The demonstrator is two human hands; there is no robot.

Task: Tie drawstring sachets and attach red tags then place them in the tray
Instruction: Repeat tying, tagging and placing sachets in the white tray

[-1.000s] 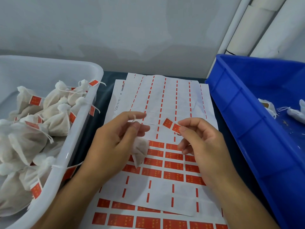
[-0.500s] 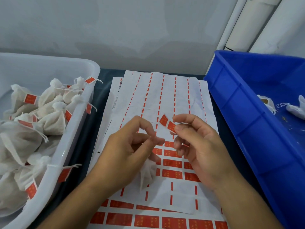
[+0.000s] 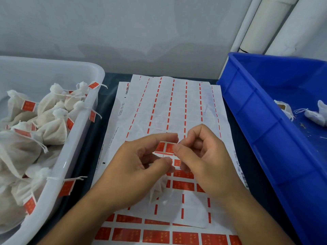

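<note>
Head view of a workbench. At centre, the left hand (image 3: 136,167) and the right hand (image 3: 203,156) meet above the label sheets (image 3: 169,106) — white backing paper with rows of red stickers remaining toward the near edge. The right hand's thumb and forefinger pinch a red tag (image 3: 164,147), folded or doubled so that two red panels show side by side; the forefinger of the left hand reaches across to touch the tag's upper edge. The left hand's lower fingers are curled and hold the neck of a small white sachet (image 3: 156,190), whose body hangs below the palm, just above the sheets; its drawstring cannot be made out between the fingers. To the left stands the white tray (image 3: 77,142), its wall touching the edge of the dark table (image 3: 99,124); it holds a heap of tied sachets (image 3: 51,128), each bearing a red tag, with several tags and strings draped over the rim. To the right stands a blue bin (image 3: 261,124) — inside it, near the frame's edge, lie untied sachets (image 3: 315,115), well apart from the hands.
</note>
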